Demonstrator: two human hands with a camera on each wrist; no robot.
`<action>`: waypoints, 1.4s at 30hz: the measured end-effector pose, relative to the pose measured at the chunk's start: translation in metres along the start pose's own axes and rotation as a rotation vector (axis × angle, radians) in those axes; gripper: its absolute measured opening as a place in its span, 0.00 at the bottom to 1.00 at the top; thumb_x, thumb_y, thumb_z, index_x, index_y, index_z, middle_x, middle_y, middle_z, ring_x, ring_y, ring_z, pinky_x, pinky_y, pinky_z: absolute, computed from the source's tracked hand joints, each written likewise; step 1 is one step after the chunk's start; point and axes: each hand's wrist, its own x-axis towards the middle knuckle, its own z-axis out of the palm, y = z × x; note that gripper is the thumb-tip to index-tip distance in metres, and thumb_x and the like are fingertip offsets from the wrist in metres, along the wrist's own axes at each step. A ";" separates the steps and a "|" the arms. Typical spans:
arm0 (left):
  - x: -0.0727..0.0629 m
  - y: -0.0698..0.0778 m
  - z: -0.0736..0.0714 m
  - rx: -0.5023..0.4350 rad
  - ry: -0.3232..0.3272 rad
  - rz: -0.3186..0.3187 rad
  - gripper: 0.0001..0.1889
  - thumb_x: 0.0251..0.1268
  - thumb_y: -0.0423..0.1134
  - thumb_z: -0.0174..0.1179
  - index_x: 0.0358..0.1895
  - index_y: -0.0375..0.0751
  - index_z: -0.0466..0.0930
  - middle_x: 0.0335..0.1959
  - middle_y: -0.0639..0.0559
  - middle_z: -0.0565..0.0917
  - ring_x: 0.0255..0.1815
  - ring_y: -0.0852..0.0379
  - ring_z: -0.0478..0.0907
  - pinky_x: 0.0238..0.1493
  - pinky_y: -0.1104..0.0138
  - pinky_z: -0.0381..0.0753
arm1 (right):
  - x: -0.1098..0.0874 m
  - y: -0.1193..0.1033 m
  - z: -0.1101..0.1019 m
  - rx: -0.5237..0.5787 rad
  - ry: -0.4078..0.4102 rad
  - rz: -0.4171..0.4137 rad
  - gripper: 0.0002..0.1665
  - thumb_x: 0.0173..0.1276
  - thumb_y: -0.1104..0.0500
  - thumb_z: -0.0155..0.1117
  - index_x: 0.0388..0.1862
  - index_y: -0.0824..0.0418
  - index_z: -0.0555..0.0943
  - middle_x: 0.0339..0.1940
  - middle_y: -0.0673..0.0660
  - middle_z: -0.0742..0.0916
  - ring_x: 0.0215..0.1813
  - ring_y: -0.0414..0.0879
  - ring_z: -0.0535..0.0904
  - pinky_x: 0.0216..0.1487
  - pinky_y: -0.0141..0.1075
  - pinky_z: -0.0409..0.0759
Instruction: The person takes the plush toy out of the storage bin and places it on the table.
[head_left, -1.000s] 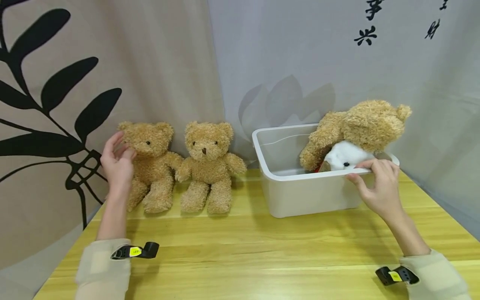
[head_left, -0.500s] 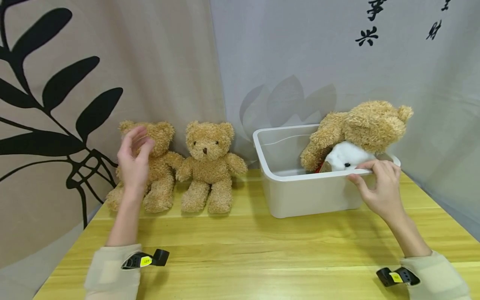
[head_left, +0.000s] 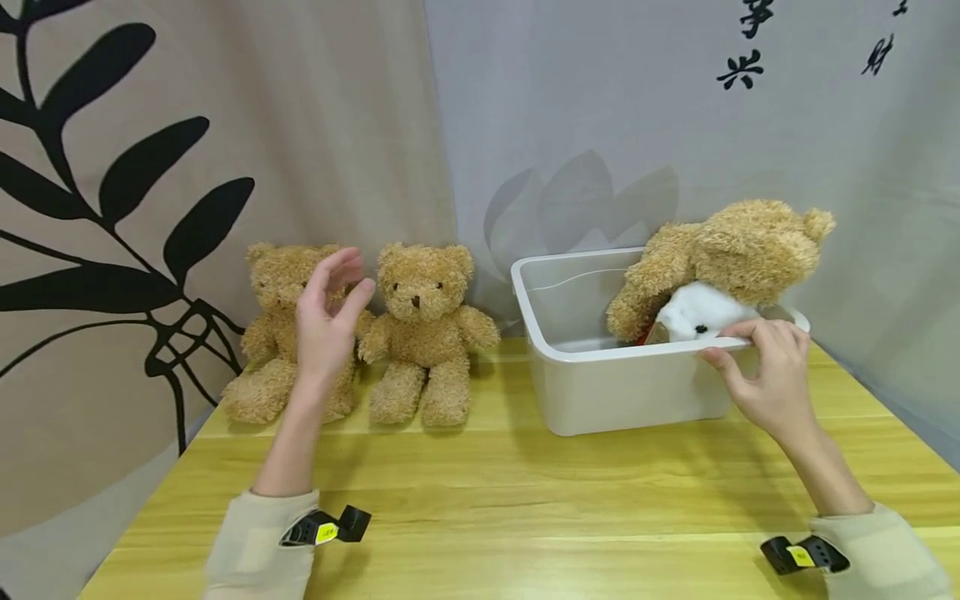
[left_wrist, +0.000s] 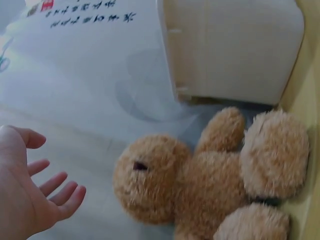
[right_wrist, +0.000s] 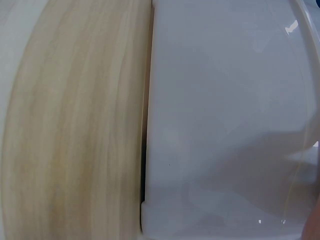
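Note:
My left hand (head_left: 327,321) hovers in front of the left teddy bear (head_left: 273,333), fingers loosely bent and holding nothing. Beside it sits a second teddy bear (head_left: 423,333), which the left wrist view shows sideways, apart from the left hand's fingers (left_wrist: 65,195). My right hand (head_left: 772,375) pinches the front rim of a pale grey plastic bin (head_left: 630,392), thumb outside. A third teddy bear (head_left: 750,250) lies slumped over the bin's right end. Under it a white plush toy (head_left: 701,312) with a dark eye peeks above the rim; its lower part is hidden.
Everything stands on a yellow wooden table (head_left: 480,517). A fabric backdrop (head_left: 360,125) with black leaf prints and lettering hangs close behind the bears and the bin. The table's right edge runs past the bin.
My left hand has moved right, from the left bear's outer side to between the two seated bears. The right hand keeps its grip on the bin rim. The head view has shifted slightly.

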 end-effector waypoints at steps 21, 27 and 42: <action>-0.013 0.016 0.080 -0.097 -0.269 0.032 0.21 0.69 0.29 0.63 0.64 0.33 0.74 0.56 0.39 0.81 0.58 0.47 0.77 0.60 0.50 0.77 | 0.001 -0.001 -0.002 -0.002 -0.010 -0.011 0.48 0.65 0.24 0.54 0.36 0.72 0.77 0.33 0.65 0.81 0.43 0.60 0.69 0.61 0.40 0.53; -0.015 0.023 0.102 -0.100 -0.296 0.066 0.21 0.67 0.29 0.65 0.62 0.33 0.75 0.56 0.41 0.81 0.57 0.49 0.77 0.57 0.52 0.80 | 0.001 -0.001 -0.002 -0.005 -0.020 -0.009 0.47 0.66 0.24 0.54 0.36 0.71 0.77 0.33 0.64 0.81 0.43 0.61 0.69 0.61 0.41 0.53; -0.022 0.040 0.171 -0.068 -0.414 0.169 0.24 0.62 0.30 0.68 0.61 0.33 0.76 0.55 0.42 0.80 0.55 0.51 0.77 0.55 0.59 0.82 | 0.000 0.001 -0.001 0.004 -0.014 -0.008 0.46 0.65 0.25 0.55 0.36 0.71 0.77 0.33 0.64 0.81 0.43 0.60 0.69 0.61 0.40 0.52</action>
